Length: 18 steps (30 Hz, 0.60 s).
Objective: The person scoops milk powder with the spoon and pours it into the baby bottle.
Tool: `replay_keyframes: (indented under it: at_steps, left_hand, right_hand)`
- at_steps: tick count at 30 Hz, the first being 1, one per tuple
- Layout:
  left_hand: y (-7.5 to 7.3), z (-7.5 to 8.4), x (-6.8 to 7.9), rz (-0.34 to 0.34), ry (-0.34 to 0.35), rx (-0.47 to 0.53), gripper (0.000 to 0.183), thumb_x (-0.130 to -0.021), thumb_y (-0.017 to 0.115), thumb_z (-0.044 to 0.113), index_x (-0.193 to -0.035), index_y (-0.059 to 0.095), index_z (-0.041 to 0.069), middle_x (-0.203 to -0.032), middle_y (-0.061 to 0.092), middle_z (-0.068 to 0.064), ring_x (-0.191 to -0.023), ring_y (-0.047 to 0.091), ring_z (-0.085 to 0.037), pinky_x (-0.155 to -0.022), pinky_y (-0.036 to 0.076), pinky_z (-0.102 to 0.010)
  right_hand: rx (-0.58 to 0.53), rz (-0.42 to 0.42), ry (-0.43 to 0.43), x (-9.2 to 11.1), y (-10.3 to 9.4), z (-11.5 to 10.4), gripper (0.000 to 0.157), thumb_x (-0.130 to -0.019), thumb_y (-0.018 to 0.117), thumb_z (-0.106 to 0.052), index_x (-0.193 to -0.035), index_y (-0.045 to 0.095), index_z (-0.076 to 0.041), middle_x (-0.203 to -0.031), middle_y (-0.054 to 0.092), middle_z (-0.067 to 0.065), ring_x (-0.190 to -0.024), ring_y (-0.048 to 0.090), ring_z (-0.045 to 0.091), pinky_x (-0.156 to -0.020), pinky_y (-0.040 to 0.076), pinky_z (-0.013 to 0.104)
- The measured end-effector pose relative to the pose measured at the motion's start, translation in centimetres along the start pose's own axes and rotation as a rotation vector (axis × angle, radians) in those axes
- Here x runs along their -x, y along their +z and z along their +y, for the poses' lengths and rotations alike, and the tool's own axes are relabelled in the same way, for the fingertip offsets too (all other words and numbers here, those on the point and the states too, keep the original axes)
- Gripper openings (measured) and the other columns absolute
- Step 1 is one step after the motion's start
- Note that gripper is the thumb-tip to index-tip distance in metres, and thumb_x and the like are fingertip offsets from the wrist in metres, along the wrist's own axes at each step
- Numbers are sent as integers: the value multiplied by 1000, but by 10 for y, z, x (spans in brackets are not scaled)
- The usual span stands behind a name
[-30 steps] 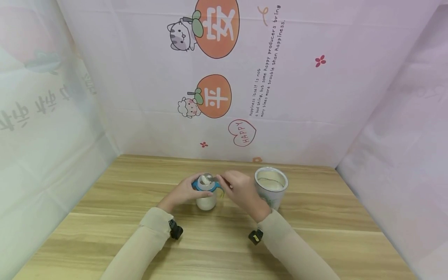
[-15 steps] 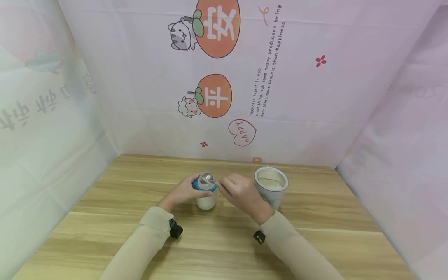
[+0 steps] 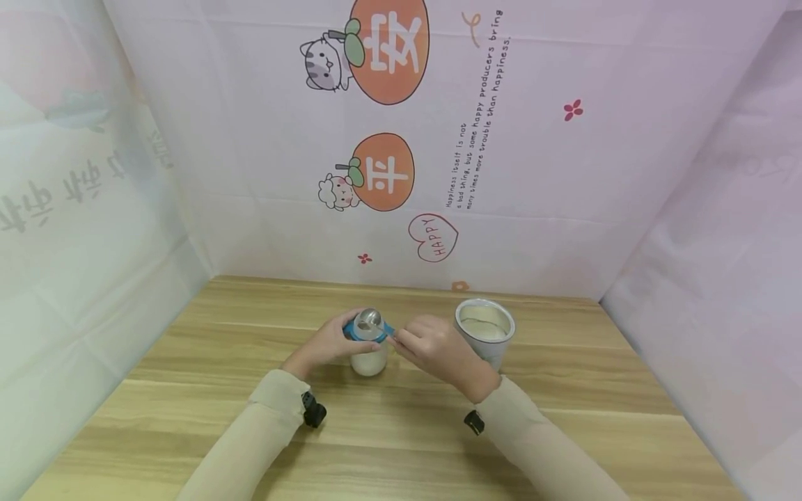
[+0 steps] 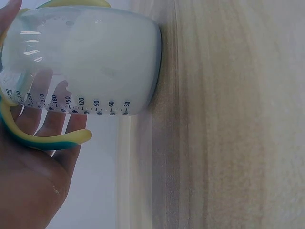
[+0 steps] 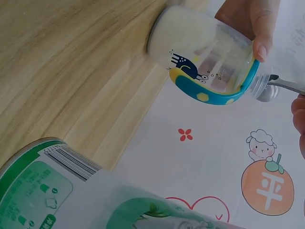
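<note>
A clear baby bottle [image 3: 370, 363] with blue-and-yellow handles [image 5: 205, 94] stands upright on the wooden table. White powder fills its lower part, beside a printed scale in the left wrist view. My left hand [image 3: 327, 348] grips the bottle around its neck, thumb in front. Between thumb and fingers, my right hand [image 3: 441, 351] pinches the handle of a metal spoon [image 3: 372, 319]. The spoon's shiny bowl lies over the bottle's open mouth, and no heap of powder shows on it. Only the right fingertips [image 5: 299, 117] show in the right wrist view.
Right of the bottle stands an open milk powder tin [image 3: 487, 341], pale powder inside, close by my right forearm. Its green label [image 5: 38, 191] shows in the right wrist view. A printed cloth [image 3: 532, 209] hangs behind the wooden table [image 3: 388, 445].
White powder that lay on the spoon one second ago is gone from it. My right hand has shifted slightly right and down, while my left hand keeps its grip on the bottle.
</note>
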<state>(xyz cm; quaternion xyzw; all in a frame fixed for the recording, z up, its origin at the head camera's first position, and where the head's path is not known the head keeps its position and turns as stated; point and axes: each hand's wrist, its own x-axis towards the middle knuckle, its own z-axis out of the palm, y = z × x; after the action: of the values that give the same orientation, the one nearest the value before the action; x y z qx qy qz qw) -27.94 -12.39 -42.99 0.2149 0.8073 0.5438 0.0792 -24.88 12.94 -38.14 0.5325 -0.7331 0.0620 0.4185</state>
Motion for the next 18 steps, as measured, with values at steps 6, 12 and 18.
replay_keyframes:
  at_steps: [6, 12, 18]
  left_hand:
    - [0, -2, 0, -10, 18, 13, 74, -86, 82, 33, -148, 47, 17, -137, 58, -4, -128, 52, -27, -108, 38, -54]
    - [0, -1, 0, -1, 11, 16, 76, -85, 83, 32, -150, 46, 18, -137, 58, -4, -129, 52, -26, -109, 37, -54]
    - [0, -1, 0, -4, 11, 29, 74, -85, 83, 29, -149, 47, 18, -136, 59, -4, -128, 52, -26, -109, 37, -54]
  right_hand:
    - [34, -1, -48, -1, 0, -2, 11, -88, 77, -12, -85, 67, -8, -71, 62, -3, -61, 54, 7, -57, 48, 16]
    - [14, 32, -51, -1, 1, -2, 15, -83, 82, -9, -90, 69, -5, -74, 65, -1, -64, 58, 9, -60, 51, 18]
    - [14, 38, -52, 0, 2, -2, 17, -82, 82, -8, -93, 69, -4, -75, 65, 0, -65, 58, 10, -62, 52, 19]
